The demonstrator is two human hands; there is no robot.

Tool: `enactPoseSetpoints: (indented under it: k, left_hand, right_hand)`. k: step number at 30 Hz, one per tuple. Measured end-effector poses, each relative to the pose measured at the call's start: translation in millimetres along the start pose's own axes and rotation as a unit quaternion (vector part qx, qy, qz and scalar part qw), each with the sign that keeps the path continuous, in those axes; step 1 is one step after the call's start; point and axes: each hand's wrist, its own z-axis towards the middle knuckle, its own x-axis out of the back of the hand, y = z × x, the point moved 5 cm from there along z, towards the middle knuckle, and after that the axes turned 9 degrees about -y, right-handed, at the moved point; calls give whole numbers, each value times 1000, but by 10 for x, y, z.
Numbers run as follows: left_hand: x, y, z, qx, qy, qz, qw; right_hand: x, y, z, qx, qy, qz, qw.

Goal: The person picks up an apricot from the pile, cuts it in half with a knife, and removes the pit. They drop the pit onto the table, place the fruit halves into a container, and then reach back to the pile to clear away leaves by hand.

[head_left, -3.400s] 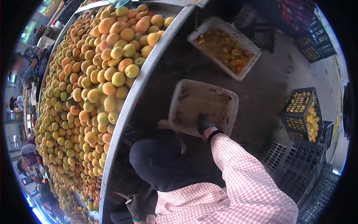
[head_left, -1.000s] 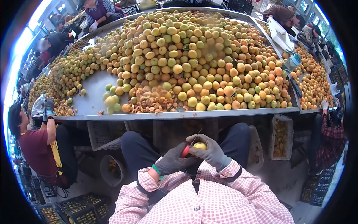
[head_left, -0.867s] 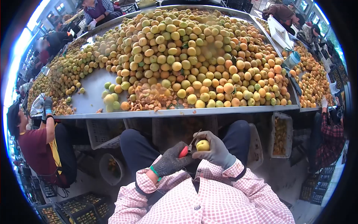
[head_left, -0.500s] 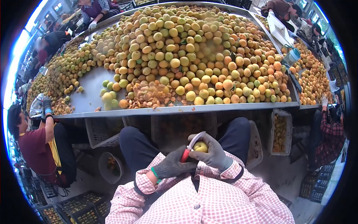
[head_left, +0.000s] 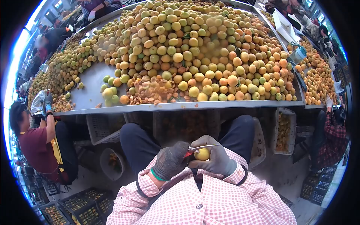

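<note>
My left hand (head_left: 169,161), in a dark grey glove with a green cuff edge, is closed around the red handle of a knife (head_left: 207,146). The narrow blade points right and lies across the top of a yellow-green apricot (head_left: 203,154). My right hand (head_left: 219,162), gloved in grey, grips that apricot between thumb and fingers. Both hands are close together above my lap. Whether the blade has cut into the fruit is too small to tell.
A metal table (head_left: 180,107) in front bears a large heap of apricots (head_left: 165,45) and a pile of split apricot pieces (head_left: 153,90). Crates (head_left: 284,131) and a white bucket (head_left: 111,164) stand below. Co-workers sit at left (head_left: 37,138) and right (head_left: 333,135).
The knife has turned from pointing upward to lying nearly level, pointing right over the apricot. My left hand has rolled over and risen slightly. The view has shifted a little.
</note>
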Motion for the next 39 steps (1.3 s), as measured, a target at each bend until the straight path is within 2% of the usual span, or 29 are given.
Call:
enactPoseSetpoints:
  k: [4, 8, 10, 11, 13, 17, 18, 19, 20, 21, 22, 23, 24, 25, 26, 27, 29, 30, 32, 33, 34, 35, 37, 39]
  left_hand:
    - [-25, 26, -5, 32, -14, 29, 999]
    - [-47, 22, -50, 23, -42, -42, 998]
    - [-47, 43, -72, 17, -59, -75, 995]
    - [-57, 40, -69, 39, -75, -88, 992]
    - [-126, -25, -61, 61, -93, -101, 989]
    - [-210, -224, 55, 103, -107, -62, 987]
    - [-197, -204, 99, 99, -137, -47, 985]
    - [-223, -185, 112, 95, -167, -32, 981]
    - [-330, -214, 139, 93, -169, -33, 981]
    - [-393, -209, 225, 15, -70, -182, 981]
    - [-389, -224, 251, -64, 31, -324, 943]
    - [-295, -163, 277, -68, 27, -326, 943]
    - [-211, -140, 320, 51, -40, -483, 873]
    - [-165, -65, 336, 167, -107, -616, 762]
    - [-35, 2, 404, 194, -76, -668, 715]
    - [27, 13, 430, 135, -18, -725, 675]
    - [116, -68, 427, 115, 61, -700, 702]
    - [133, -79, 387, 115, 59, -701, 701]
    - [213, -65, 310, 111, 12, -528, 842]
    - [231, -67, 316, 110, 11, -527, 843]
    - [348, 34, 330, 2, 33, -344, 939]
    - [408, 168, 309, -106, 52, -142, 983]
    - [333, 142, 194, -79, 71, -155, 982]
    - [267, 136, 99, -41, 50, -82, 995]
  right_hand:
    - [-2, 8, -23, 15, 37, -19, 999]
    - [22, -34, 24, 39, 9, -68, 997]
    - [30, -106, 48, 116, 48, -66, 990]
    - [19, -138, 61, 117, 48, -65, 990]
    - [-38, 9, 76, -83, 26, 144, 986]
    - [-20, 174, 97, -127, 76, 156, 977]
    - [38, 100, 102, -59, 71, -11, 996]
    - [62, 48, 79, 9, 64, -178, 982]
    - [110, 137, 62, 60, 64, -206, 975]
    - [158, 130, 73, 59, 67, -208, 974]
    - [204, 157, 94, 50, 49, -22, 997]
    - [228, 166, 99, 40, 32, 165, 985]
    - [250, 104, 49, -69, 48, 295, 952]
    - [326, 69, 43, -88, 60, 315, 943]
    - [373, 109, 40, -69, 97, 329, 937]
    - [416, 148, 44, -48, 134, 342, 929]
    - [470, 97, 36, -46, 148, 346, 925]
    - [492, 89, 20, -47, 160, 355, 920]
    - [496, 90, -7, -46, 129, 366, 920]
    - [479, 80, 3, -43, 93, 375, 921]
    - [459, 33, 16, -29, 73, 353, 932]
    - [429, 12, 30, -29, 72, 356, 931]
    - [388, -99, 70, 29, 69, 317, 945]
    - [340, -187, 95, 40, 55, 330, 942]
